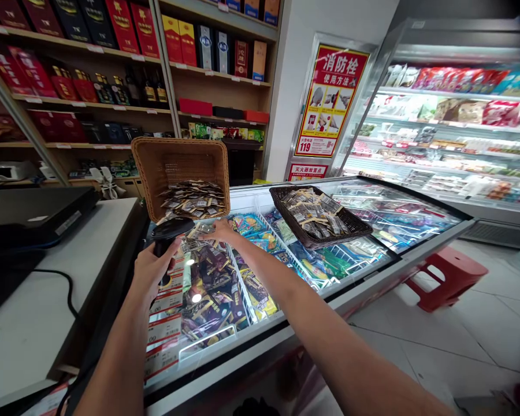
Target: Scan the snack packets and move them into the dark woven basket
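Observation:
My left hand (149, 268) is closed around the handle of a black barcode scanner (172, 229), whose head points away from me. Just right of the scanner head, my right hand (223, 232) pinches a small clear packet (203, 230). Behind both hands, a light brown woven basket (179, 142) is tilted towards me, with a heap of small packets (195, 199) in its lower part. A dark brown woven basket (355, 227) rests on the freezer glass to the right and holds more small packets (312, 211) with pale labels.
Under the hands is a glass-topped chest freezer (229, 361) with wrapped ice creams in wire compartments. Price tags (162, 332) line its left side. A grey counter (30, 341) with a black device (34, 216) stands left. A red stool (453, 274) is at right.

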